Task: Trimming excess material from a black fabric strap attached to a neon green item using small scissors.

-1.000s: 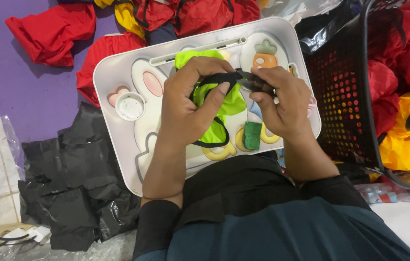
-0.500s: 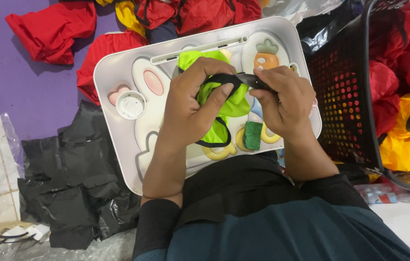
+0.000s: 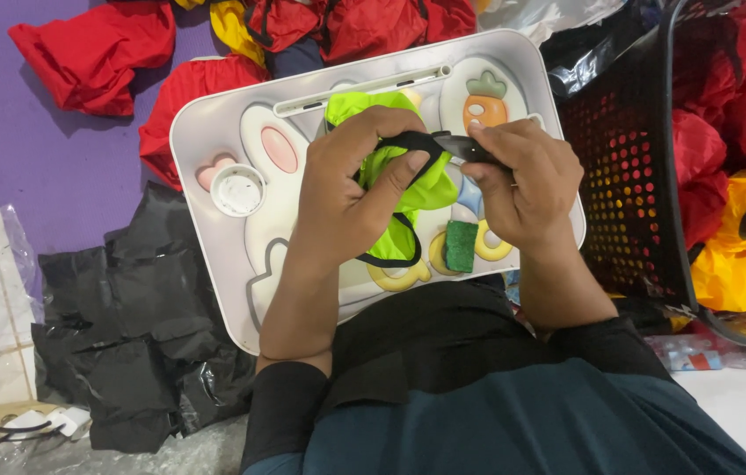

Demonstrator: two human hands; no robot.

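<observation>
While the neon-green cloth (image 3: 403, 189) rests bunched over the white lap tray (image 3: 214, 132), the left hand (image 3: 351, 198) curls around it, thumb pinching its black strap (image 3: 417, 141). At three o'clock, the right hand (image 3: 522, 180) pinches the strap's other end, apparently pulling it taut. A black basket (image 3: 628, 185) stands farther right.

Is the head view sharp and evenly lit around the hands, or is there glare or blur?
Head view: sharp and evenly lit on the left hand, right hand and neon-green fabric; soft shadows only; mild sheen on the white tray; slight wide-angle bending at edges.
</observation>
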